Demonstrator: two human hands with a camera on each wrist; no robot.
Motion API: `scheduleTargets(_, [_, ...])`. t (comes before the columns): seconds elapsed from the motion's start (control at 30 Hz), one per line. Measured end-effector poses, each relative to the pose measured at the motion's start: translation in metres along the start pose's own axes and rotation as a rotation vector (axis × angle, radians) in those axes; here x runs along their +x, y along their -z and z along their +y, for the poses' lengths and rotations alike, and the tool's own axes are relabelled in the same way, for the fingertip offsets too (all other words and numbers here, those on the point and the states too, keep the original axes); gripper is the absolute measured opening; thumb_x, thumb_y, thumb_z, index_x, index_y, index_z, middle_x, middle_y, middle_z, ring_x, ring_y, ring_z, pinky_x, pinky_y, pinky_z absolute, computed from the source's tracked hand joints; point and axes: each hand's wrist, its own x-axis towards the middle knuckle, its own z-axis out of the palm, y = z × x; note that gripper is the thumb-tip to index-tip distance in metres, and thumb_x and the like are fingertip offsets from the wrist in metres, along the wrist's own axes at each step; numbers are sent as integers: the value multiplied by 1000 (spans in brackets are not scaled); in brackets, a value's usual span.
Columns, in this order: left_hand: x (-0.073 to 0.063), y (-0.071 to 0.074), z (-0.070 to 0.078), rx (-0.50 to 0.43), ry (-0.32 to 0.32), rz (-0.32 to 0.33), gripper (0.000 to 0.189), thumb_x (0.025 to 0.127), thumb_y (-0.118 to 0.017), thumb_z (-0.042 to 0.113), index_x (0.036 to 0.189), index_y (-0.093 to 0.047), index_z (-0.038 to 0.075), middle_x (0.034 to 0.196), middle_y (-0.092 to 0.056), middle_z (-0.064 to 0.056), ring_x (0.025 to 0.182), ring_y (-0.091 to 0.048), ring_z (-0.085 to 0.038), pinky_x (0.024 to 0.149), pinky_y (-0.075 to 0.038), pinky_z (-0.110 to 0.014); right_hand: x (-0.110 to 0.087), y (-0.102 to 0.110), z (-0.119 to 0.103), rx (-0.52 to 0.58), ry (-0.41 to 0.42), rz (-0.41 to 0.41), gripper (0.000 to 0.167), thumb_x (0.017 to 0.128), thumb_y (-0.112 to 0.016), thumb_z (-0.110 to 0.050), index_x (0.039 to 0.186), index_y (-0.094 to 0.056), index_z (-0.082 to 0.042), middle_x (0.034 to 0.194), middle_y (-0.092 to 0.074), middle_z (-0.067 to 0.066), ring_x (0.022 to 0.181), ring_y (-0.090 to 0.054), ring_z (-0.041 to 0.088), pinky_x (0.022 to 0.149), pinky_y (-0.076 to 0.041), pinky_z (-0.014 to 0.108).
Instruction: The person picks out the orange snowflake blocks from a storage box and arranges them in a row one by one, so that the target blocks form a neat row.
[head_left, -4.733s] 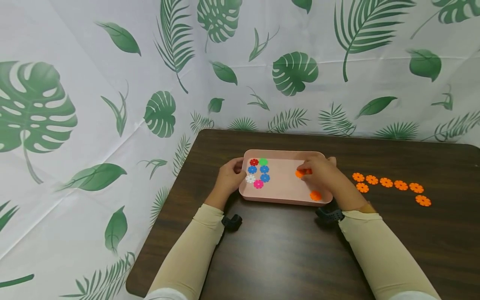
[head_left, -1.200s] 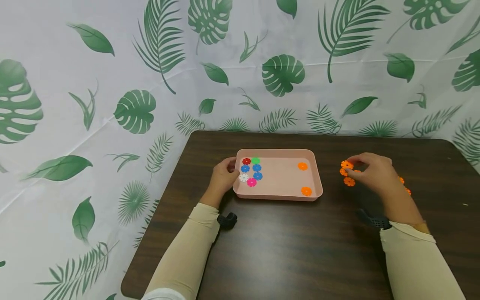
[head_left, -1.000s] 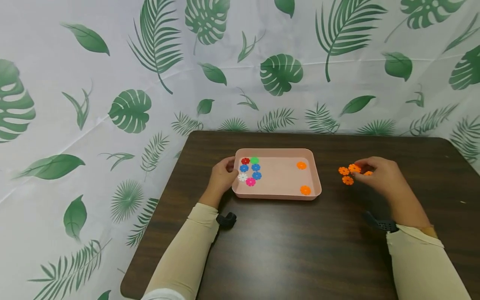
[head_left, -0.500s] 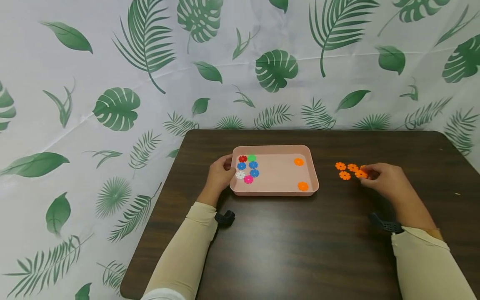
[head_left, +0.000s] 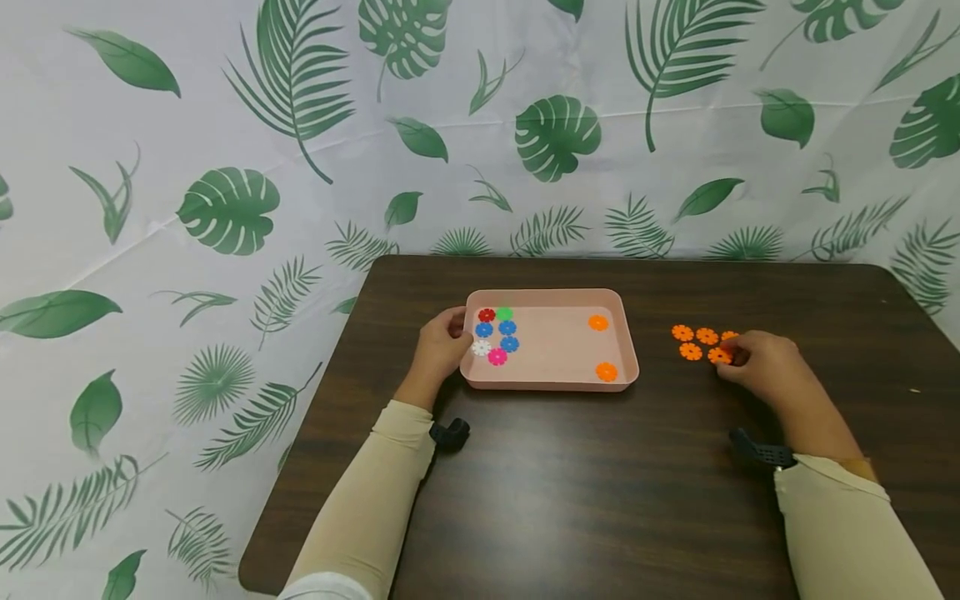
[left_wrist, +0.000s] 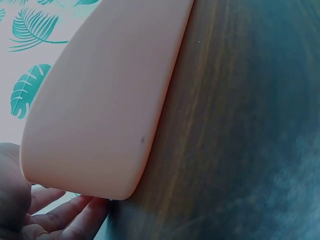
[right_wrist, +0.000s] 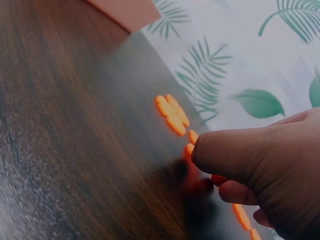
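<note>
My left hand point(head_left: 442, 343) holds the left wall of a pink tray point(head_left: 555, 385), thumb at the rim and fingers around the outside. The left wrist view has the tray's wall point(left_wrist: 105, 100) close up, with the fingers under its corner. My right hand point(head_left: 768, 367) pinches an orange flower-shaped disc point(head_left: 719, 356) low over the table, right of the tray. Several more orange discs point(head_left: 706, 336) lie beside it; some are partly hidden by the hand. In the right wrist view the thumb of my right hand point(right_wrist: 255, 165) covers most of the pinched disc.
At the tray's left end lie a red disc point(head_left: 487, 315), a green disc point(head_left: 504, 314), a white disc point(head_left: 481, 348), a pink disc point(head_left: 497, 357) and several blue discs point(head_left: 509, 343). Two orange discs point(head_left: 597, 322) sit at its right end. A leaf-print cloth point(head_left: 555, 192) hangs behind the dark table point(head_left: 585, 483).
My right hand has left the tray for the orange discs on the table. It has set discs into a close cluster, moving the pinched one slightly toward me. The left hand stays on the tray.
</note>
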Motion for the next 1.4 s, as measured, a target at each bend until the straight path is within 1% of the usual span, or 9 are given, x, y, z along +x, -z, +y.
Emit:
scheduleTargets(0.13, [0,1,1,-3,-4,-2,52,90,-67,12,142,-61,12,123,-69,-8,107,-63,-26,100,-56,-42,-1,1,-3,-26,29,25,40,88,-77,-16,113,-69,13,99,-65,25,85,-63,38,76,-51,60])
scheduleTargets(0.3, [0,3,1,-1,-28,9,51,90,-66,11,140,-62,11,121,-69,-8,106,-63,-26,100,-56,-42,-2,1,-5,-28,36,42,39,88,-77,-16,113,-69,13,102,-63,26,86,-62,39,75,-49,60])
scheduleTargets(0.63, [1,8,0,-5,-26,12,50,90,-66,12,140,-62,11,120,-69,-9,104,-62,-27,99,-56,-42,3,3,-5,-39,31,34,42,88,-77,-19,114,-69,12,100,-62,25,83,-59,36,71,-48,56])
scheduleTargets(0.8, [1,10,0,-11,-30,13,51,89,-66,12,140,-62,11,120,-69,-9,105,-62,-27,99,-57,-42,6,3,-6,-48,30,25,42,88,-77,-20,115,-68,12,101,-62,26,85,-59,38,73,-48,58])
scheduleTargets(0.97, [1,11,0,-12,-32,17,51,90,-66,12,141,-62,11,121,-69,-9,106,-63,-27,99,-56,-42,8,3,-7,-55,41,33,44,87,-79,-19,116,-68,13,102,-63,27,86,-59,39,74,-48,60])
scheduleTargets(1.1, [1,12,1,-21,-20,17,52,89,-67,12,141,-62,12,122,-69,-8,106,-63,-26,99,-56,-42,8,5,-8,-41,58,49,46,86,-81,-19,118,-68,11,103,-64,27,86,-59,38,74,-48,59])
scheduleTargets(1.23, [2,10,2,-32,-14,11,51,90,-67,12,141,-62,13,122,-69,-7,107,-63,-26,100,-56,-42,7,10,-11,-25,76,89,45,87,-81,-20,118,-68,10,106,-64,28,87,-59,39,72,-48,59])
scheduleTargets(1.3, [3,9,2,-31,-15,6,51,90,-67,13,140,-63,13,122,-69,-7,107,-63,-25,100,-56,-42,6,12,-15,-6,78,113,43,89,-81,-21,119,-69,8,109,-64,28,90,-59,40,72,-49,59])
scheduleTargets(1.4, [3,5,2,-22,-17,-4,50,90,-67,12,140,-63,13,121,-69,-7,106,-64,-25,99,-56,-41,6,13,-24,45,75,125,42,93,-78,-22,123,-68,5,114,-63,26,98,-58,41,77,-48,62])
